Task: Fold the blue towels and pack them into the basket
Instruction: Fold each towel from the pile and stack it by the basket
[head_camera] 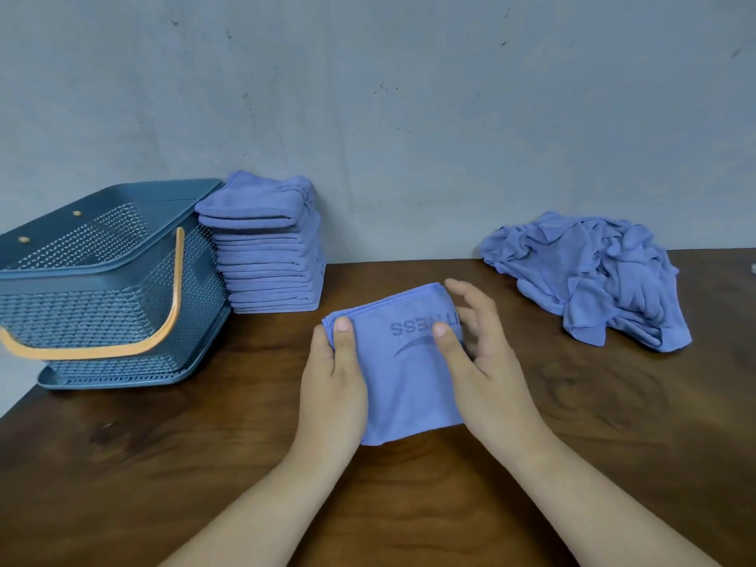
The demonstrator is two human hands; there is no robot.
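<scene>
A folded blue towel (403,386) with dark lettering lies on the brown table in front of me. My left hand (333,374) grips its left edge, thumb on top. My right hand (478,345) holds the right edge, thumb pressed on the cloth and fingers curled behind it. A tall stack of folded blue towels (268,247) stands against the wall at the centre left. Beside it on the left sits the blue perforated basket (102,288) with an orange handle, tilted on its lid. A heap of unfolded blue towels (589,276) lies at the back right.
The brown wooden table (613,444) runs up to a grey wall. Its left edge cuts diagonally near the basket. A small pale object (753,268) shows at the far right edge of the view.
</scene>
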